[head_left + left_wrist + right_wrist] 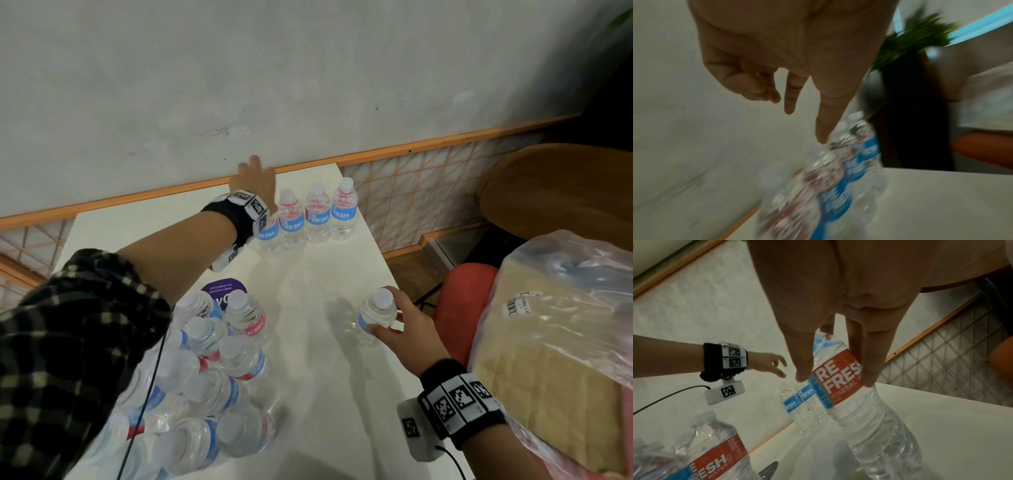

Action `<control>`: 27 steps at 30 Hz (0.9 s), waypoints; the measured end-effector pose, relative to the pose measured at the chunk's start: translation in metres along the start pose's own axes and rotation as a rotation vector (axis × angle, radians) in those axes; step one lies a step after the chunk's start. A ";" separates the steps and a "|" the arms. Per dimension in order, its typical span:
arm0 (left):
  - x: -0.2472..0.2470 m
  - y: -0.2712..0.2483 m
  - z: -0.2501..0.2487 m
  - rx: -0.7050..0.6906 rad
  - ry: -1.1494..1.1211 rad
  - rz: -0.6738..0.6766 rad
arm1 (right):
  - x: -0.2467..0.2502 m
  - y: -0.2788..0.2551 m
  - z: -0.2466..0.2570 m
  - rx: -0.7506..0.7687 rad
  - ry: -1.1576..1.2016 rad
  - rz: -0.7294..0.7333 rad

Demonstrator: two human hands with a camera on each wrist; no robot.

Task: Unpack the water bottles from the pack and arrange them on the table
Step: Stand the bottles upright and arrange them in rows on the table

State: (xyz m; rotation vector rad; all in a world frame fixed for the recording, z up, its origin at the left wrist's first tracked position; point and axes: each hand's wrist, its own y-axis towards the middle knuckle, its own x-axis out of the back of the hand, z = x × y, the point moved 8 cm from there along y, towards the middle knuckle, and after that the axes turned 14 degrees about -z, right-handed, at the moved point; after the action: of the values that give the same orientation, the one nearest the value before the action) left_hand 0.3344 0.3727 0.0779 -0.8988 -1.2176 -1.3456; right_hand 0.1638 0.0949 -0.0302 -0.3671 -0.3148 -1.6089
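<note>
Several upright "Refresh" water bottles [317, 214] stand in a row at the far edge of the white table [325, 274]; the leftmost is partly hidden by my left wrist. My left hand [253, 181] hovers above that row with loose fingers and holds nothing. The left wrist view is blurred and shows the same free fingers [789, 104] over the row [838, 186]. My right hand [397, 322] grips a single bottle [375, 318] near the table's right edge; thumb and fingers [871, 369] wrap its red label [836, 382]. The torn pack of bottles [212, 370] fills the near left.
A purple sticker [224, 291] lies on the table behind the pack. Off the right edge are a plastic-wrapped beige bundle [555, 342], a red seat [469, 301] and a round wooden table [561, 192]. A wall runs just behind the row.
</note>
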 end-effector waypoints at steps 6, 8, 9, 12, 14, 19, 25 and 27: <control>0.031 -0.076 -0.128 -0.602 -0.349 0.247 | 0.001 0.004 -0.003 0.011 -0.092 0.028; 0.026 -0.112 -0.160 -0.751 -0.395 0.453 | 0.004 0.006 -0.011 -0.021 -0.163 0.036; 0.023 -0.127 -0.172 -0.814 -0.403 0.509 | 0.008 0.006 -0.016 -0.050 -0.202 0.040; 0.013 -0.146 -0.192 -0.921 -0.436 0.508 | 0.016 0.002 -0.022 -0.096 -0.454 0.118; 0.012 -0.144 -0.191 -0.878 -0.486 0.501 | 0.010 -0.009 -0.021 -0.060 -0.660 0.292; 0.014 -0.134 -0.173 -0.788 -0.474 0.462 | -0.043 -0.053 0.004 0.118 -0.641 0.619; 0.000 -0.123 -0.131 -0.636 -0.460 0.495 | -0.114 -0.098 0.043 0.202 -0.448 0.913; -0.005 -0.122 -0.117 -0.588 -0.480 0.514 | -0.130 -0.108 0.060 0.172 -0.302 0.991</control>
State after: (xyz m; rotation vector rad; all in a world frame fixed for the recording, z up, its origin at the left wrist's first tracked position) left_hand 0.2294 0.2501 0.0284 -1.8938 -0.8306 -1.0964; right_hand 0.0666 0.2454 -0.0284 -0.5261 -0.4095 -0.5494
